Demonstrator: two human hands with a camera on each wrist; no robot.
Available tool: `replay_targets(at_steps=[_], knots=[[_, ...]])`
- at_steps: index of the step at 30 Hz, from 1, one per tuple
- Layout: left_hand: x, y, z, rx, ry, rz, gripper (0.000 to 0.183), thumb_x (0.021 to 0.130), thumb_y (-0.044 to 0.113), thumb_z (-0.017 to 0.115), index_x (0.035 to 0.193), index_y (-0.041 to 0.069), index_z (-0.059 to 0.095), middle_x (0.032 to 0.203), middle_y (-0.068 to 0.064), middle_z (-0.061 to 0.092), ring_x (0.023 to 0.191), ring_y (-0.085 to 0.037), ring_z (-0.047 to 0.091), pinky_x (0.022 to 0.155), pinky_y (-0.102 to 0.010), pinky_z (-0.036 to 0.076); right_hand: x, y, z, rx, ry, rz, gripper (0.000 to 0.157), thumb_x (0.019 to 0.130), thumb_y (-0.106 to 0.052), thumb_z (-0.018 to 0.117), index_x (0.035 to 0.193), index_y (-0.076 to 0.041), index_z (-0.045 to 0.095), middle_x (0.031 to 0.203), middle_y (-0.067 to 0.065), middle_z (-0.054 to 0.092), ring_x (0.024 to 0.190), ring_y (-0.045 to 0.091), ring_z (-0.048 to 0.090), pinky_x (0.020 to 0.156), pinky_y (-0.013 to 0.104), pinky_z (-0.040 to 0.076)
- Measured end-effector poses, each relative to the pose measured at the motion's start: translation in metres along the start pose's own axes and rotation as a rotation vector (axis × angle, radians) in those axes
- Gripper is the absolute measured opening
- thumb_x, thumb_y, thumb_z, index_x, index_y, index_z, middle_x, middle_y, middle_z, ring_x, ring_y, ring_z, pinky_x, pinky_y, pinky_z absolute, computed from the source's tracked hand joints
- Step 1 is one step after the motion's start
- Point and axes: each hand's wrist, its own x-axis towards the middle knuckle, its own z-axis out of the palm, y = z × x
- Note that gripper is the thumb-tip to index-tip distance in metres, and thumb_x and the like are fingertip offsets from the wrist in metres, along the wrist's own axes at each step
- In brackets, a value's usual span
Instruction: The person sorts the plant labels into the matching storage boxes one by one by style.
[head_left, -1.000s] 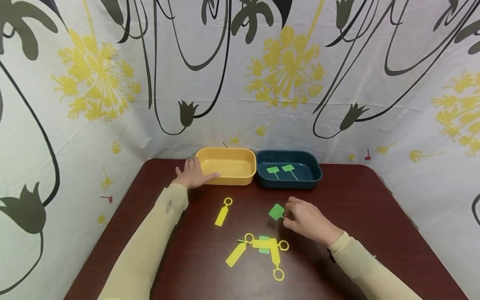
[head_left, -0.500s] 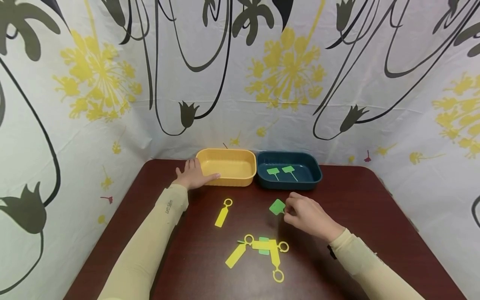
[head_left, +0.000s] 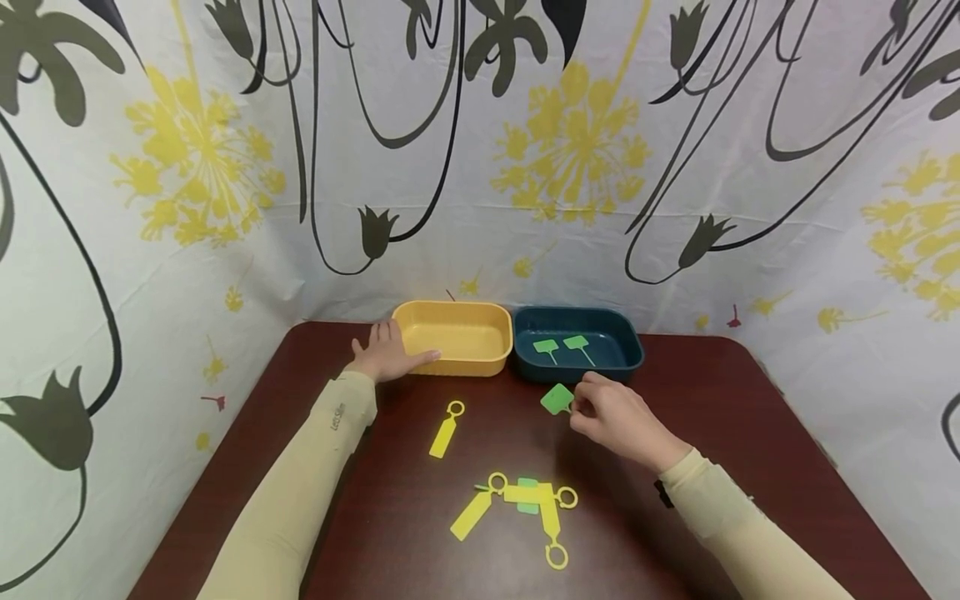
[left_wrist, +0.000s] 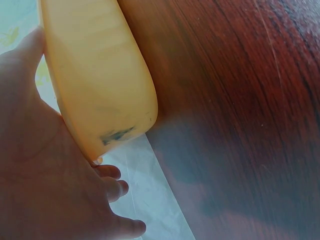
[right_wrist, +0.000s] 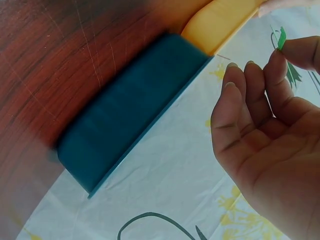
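Observation:
My left hand (head_left: 386, 354) rests on the left end of the yellow bin (head_left: 457, 366), its fingers spread and its thumb over the front rim. In the left wrist view that hand (left_wrist: 55, 150) lies along the bin's rim. My right hand (head_left: 622, 423) pinches a green tag (head_left: 557, 399) between thumb and index finger, in front of the dark blue bin (head_left: 577, 370). The right wrist view shows only a sliver of this green tag (right_wrist: 282, 38) at the fingertips. Two flat green tags with thin stems, one on the left (head_left: 546, 346) and one on the right (head_left: 576, 342), lie inside the blue bin.
A yellow ring tag (head_left: 443, 437) lies alone on the dark red table (head_left: 360, 533). Nearer, several yellow ring tags (head_left: 551, 518) overlap, with a green piece (head_left: 528, 507) partly under them. A patterned cloth (head_left: 480, 233) hangs behind the bins.
My right hand has moved a little away from me, toward the blue bin, carrying the green tag. The left hand stays on the yellow bin.

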Motion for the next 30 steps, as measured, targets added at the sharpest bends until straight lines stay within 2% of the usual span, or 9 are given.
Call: replay_targets(at_steps=[8, 23, 30], knots=[[-0.01, 0.006, -0.002, 0.001, 0.024, 0.026, 0.132, 0.079, 0.085, 0.052, 0.156, -0.008, -0.001, 0.163, -0.029, 0.005, 0.15, -0.044, 0.003, 0.109, -0.076, 0.002, 0.005, 0.003, -0.003, 0.003, 0.029, -0.006, 0.011, 0.088, -0.018, 0.072, 0.083, -0.025, 0.065, 0.082, -0.01, 0.049, 0.067, 0.008, 0.048, 0.057, 0.027, 0.046], [-0.009, 0.006, -0.005, -0.002, 0.042, 0.018, 0.134, 0.077, 0.086, 0.054, 0.157, -0.007, 0.001, 0.163, -0.029, 0.007, 0.15, -0.044, 0.006, 0.109, -0.076, 0.003, 0.014, 0.012, -0.013, -0.027, 0.077, 0.019, 0.012, 0.09, -0.019, 0.069, 0.081, -0.024, 0.063, 0.083, -0.007, 0.049, 0.065, 0.011, 0.047, 0.055, 0.03, 0.043], [-0.004, 0.002, -0.002, -0.003, 0.025, 0.019, 0.137, 0.075, 0.089, 0.051, 0.156, -0.008, -0.001, 0.162, -0.031, 0.004, 0.149, -0.045, 0.004, 0.108, -0.076, 0.003, 0.02, 0.021, -0.018, -0.045, 0.087, 0.03, 0.01, 0.091, -0.019, 0.068, 0.081, -0.022, 0.065, 0.083, -0.005, 0.049, 0.067, 0.012, 0.047, 0.055, 0.031, 0.041]])
